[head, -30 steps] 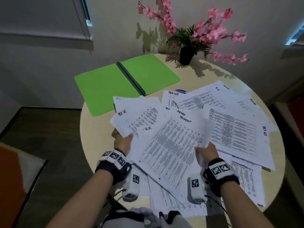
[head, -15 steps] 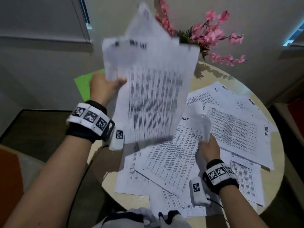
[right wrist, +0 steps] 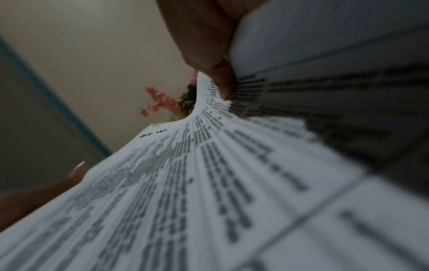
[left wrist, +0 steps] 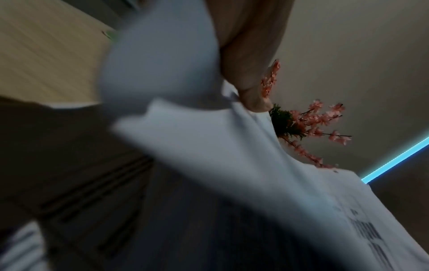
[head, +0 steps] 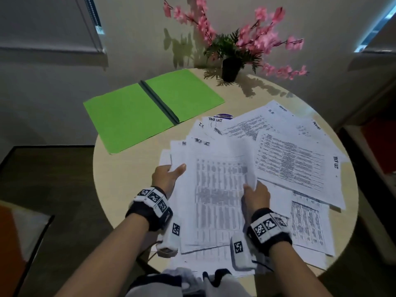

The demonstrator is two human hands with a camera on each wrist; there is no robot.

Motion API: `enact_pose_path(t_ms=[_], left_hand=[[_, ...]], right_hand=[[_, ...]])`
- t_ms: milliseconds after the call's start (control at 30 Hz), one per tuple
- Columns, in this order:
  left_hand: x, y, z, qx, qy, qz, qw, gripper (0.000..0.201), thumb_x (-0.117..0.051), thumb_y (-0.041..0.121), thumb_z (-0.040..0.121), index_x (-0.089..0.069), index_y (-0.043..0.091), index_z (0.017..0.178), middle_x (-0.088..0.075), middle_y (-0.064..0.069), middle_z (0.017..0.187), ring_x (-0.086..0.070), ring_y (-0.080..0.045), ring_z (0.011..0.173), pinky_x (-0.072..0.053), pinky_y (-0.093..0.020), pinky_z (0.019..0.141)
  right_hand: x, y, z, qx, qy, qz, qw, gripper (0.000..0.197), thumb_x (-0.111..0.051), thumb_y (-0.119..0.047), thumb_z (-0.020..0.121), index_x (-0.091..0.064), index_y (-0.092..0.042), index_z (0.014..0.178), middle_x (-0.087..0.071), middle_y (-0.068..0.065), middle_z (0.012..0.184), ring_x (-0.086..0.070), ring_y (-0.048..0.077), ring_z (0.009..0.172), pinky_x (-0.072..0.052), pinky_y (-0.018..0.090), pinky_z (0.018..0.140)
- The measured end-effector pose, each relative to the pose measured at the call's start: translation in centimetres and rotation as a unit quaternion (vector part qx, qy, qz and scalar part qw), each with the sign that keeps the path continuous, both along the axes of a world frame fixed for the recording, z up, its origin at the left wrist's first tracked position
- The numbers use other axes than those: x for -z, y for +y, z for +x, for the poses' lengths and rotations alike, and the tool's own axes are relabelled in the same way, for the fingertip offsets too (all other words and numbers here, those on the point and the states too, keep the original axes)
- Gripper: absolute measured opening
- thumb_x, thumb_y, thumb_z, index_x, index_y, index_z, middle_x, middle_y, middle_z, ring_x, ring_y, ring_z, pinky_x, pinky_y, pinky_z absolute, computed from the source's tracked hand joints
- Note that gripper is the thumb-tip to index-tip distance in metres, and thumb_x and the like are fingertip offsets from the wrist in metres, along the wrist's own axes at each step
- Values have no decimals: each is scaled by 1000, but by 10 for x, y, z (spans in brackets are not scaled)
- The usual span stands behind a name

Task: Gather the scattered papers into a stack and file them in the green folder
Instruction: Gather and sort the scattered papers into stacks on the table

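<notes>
A loose bundle of printed papers (head: 216, 196) lies low over the near part of the round table (head: 120, 172). My left hand (head: 169, 174) grips the bundle's left edge, thumb on top. My right hand (head: 255, 194) pinches its right edge, which curls up at the thumb. In the left wrist view a thumb (left wrist: 250, 73) presses the white sheets (left wrist: 209, 146). The right wrist view shows my thumb (right wrist: 220, 77) on the printed page (right wrist: 185, 183). More papers (head: 295, 163) lie fanned across the table's right half. The green folder (head: 150, 108) lies open at the far left.
A black pot of pink flowers (head: 233, 61) stands at the table's far edge, just beyond the folder. A dark-framed object (head: 25, 211) sits on the floor to the left. The wall runs close behind the table.
My left hand had lifted a bundle of papers high in front of the flowers; now it has come back down onto the sheets at my right hand, and both hands hold them together.
</notes>
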State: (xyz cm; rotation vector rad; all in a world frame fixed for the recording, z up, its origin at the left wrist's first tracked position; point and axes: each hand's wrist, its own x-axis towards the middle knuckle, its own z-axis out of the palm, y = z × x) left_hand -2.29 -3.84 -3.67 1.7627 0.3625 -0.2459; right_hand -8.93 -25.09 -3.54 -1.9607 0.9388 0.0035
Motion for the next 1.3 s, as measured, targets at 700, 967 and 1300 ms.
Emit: enact_pose_path(t_ms=[700,967,1300], left_hand=[[-18,28,-21,19,173,-40,984,108,-60,69,66,-31,-4,140,-42,-25,144,-45,-39,129,-36,-46,106],[-156,17,16,71,-274,-78,956,19,-67,11,80,-68,15,98,-70,23,69,-61,15,62,-50,-7,65],[-132,12,3,122,-236,-136,954,70,-76,36,59,-55,-13,104,-65,-27,110,-70,5,76,-56,-14,74]], right_hand=[[-53,7,-3,-141,-150,139,969,16,-47,-2,91,-53,-12,103,-46,-2,71,-44,12,62,-40,23,60],[-156,2,4,-80,-456,152,873,24,-59,2,83,-59,-21,80,-70,-17,65,-63,-4,64,-52,13,61],[-131,19,0,-123,-420,153,886,27,-74,-10,69,-61,-24,88,-72,-12,76,-66,0,73,-54,17,67]])
